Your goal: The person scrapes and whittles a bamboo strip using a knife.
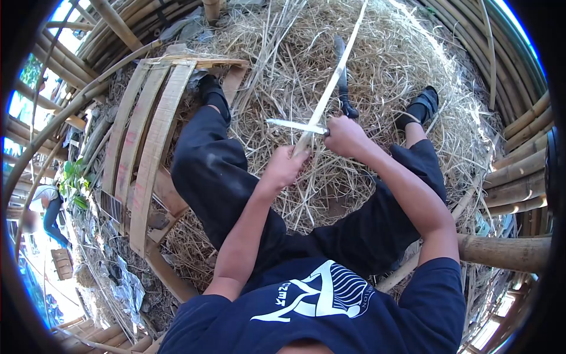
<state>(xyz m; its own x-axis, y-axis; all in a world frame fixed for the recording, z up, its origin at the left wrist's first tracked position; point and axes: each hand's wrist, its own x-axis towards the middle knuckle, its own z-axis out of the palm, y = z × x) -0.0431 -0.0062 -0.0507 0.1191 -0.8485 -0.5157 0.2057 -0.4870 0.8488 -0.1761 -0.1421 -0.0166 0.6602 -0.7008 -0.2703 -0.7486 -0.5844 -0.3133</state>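
Note:
My left hand (pixel 285 168) is closed around the lower part of a long pale bamboo strip (pixel 330 88), which slants up to the top of the view. My right hand (pixel 345 137) is wrapped round the dark handle of a knife (pixel 298 125). The knife's bright blade points left and lies across the strip, just above my left hand. Beyond my right hand, a second blade (pixel 340 53) with a dark handle rests on the shavings. The edge of the knife is too small to make out.
A slatted wooden crate (pixel 156 135) stands at the left by my foot. Shavings (pixel 265 76) cover the ground between my legs. Bamboo poles (pixel 507 251) line the right side. A person (pixel 50 212) is at the far left, beyond the bamboo.

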